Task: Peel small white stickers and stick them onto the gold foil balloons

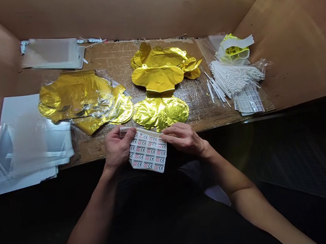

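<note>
Between my two hands, in front of the table edge, is a label sheet (147, 151) printed with rows of small CE stickers. Its top edge is folded or curled over. My left hand (118, 146) pinches the upper left corner, thumb on the front. At the upper right corner my right hand (182, 137) has its thumb and fingers closed on the edge. Just beyond the sheet lies a flat gold foil balloon (161, 112), with more gold foil balloons (157, 73) stacked behind it.
On the left are bagged gold foil balloons (75, 95), clear plastic bags (31, 140) and a stack of clear sleeves (50, 53). White sticks (233, 77), more label sheets (250, 101) and a yellow plastic item (234, 49) lie right. Cardboard walls (131, 8) enclose the table.
</note>
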Available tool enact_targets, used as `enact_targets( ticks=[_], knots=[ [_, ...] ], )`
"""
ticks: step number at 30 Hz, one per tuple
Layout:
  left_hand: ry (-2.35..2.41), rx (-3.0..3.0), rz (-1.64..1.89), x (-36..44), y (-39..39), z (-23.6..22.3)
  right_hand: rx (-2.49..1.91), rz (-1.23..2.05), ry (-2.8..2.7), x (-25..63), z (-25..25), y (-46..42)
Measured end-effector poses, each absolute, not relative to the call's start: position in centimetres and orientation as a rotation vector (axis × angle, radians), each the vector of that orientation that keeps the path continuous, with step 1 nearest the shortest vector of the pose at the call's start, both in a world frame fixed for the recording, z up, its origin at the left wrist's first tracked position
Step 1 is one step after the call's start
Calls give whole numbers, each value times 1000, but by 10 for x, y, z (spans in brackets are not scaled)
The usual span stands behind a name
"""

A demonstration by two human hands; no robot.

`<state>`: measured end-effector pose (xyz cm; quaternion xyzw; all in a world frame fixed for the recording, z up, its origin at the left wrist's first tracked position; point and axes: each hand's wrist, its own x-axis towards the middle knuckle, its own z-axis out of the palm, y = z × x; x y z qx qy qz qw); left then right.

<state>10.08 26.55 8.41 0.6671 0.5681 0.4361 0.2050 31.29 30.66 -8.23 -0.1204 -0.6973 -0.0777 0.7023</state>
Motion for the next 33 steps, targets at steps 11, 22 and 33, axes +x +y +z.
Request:
enact_targets(
  ticks=[11, 22, 33],
  knots=[
    [1595, 1980, 1217, 95, 263, 81, -219, 477, -1350, 314, -70, 298],
    [947, 3292, -69, 100, 272, 34, -477, 816, -1554, 322, -56, 362],
    [967, 3387, -125, 96, 273, 27, -675, 548, -1830, 312, -59, 362]
  ],
)
